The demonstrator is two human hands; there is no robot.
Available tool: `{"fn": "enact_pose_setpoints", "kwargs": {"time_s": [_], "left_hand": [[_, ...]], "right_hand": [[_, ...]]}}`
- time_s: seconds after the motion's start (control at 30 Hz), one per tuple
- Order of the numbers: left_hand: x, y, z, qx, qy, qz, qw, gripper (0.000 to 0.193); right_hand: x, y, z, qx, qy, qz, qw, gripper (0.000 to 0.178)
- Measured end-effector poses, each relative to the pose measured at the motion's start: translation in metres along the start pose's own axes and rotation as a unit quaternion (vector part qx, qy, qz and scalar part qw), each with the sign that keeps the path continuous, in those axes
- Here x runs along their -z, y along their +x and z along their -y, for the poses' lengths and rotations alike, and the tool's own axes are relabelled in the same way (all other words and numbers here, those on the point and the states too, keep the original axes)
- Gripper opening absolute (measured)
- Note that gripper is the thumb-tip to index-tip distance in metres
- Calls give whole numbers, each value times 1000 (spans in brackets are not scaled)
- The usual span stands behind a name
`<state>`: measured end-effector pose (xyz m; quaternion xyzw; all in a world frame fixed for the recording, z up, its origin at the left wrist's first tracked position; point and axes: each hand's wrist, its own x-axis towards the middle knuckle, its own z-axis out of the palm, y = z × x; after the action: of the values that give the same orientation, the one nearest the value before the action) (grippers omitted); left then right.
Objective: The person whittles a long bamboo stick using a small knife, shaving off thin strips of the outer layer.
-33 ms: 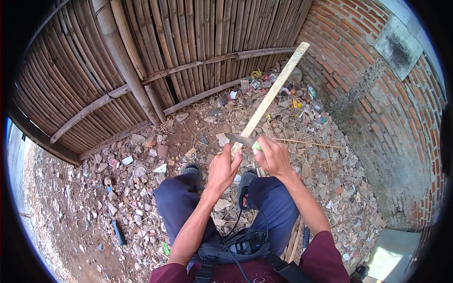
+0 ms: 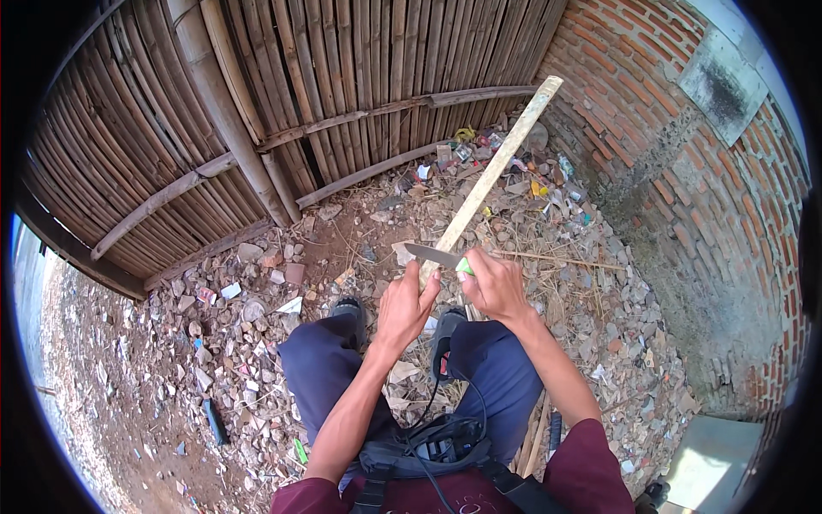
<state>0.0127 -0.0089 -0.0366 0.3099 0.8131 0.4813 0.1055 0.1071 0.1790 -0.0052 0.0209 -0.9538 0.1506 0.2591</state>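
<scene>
Bamboo slat in left hand, knife in right hand

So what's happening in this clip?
A person seated on rubble-strewn ground holds a long bamboo strip with the left hand. The right hand grips a green-handled knife, its blade laid across the strip's near end. A bamboo fence and a brick wall stand ahead.

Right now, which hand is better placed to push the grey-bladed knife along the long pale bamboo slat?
The right hand, probably: it already grips the green handle of the grey-bladed knife, whose blade lies across the long pale bamboo slat. The left hand holds the slat's near end, steadying it.
</scene>
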Motion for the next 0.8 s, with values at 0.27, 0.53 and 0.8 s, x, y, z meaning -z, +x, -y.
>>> {"fn": "enact_pose_setpoints", "kwargs": {"time_s": [0.27,0.53,0.8], "left_hand": [[1,1,0,-6,-22,25,999,45],[0,1,-4,-3,-28,11,1000,45],[-1,2,-6,-17,-29,14,999,44]], "right_hand": [[-3,-3,0,6,-4,17,1000,24],[-3,0,-4,15,-38,2,999,26],[1,1,-9,35,-60,-25,997,27]]}}
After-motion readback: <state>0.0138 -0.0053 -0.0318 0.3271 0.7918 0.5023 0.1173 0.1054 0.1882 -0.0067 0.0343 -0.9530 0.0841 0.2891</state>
